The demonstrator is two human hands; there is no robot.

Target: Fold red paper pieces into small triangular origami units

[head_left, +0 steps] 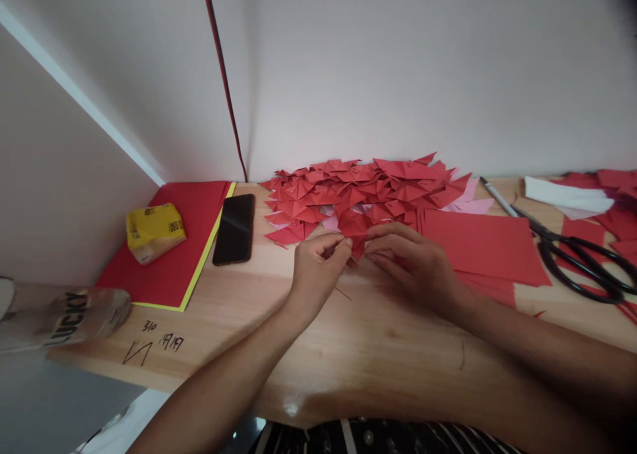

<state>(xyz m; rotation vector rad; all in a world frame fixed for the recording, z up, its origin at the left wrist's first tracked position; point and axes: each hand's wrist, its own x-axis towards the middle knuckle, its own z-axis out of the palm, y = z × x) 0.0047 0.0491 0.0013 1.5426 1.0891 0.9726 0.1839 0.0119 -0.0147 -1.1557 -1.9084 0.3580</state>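
Between my hands is a small piece of folded red paper, just in front of a heap of similar folded pieces. My left hand pinches its left side between thumb and fingers. On the other side, the fingertips of my right hand close on the paper's right edge; the right thumb is mostly hidden. The heap of pointed red paper folds lies against the wall, with some pink ones among them. A stack of flat red paper sheets lies beside my right hand.
At the right are black-handled scissors, a pen, a folded white paper and more red paper. To the left lie a phone, red and yellow sheets, a yellow packet and a clear bottle.
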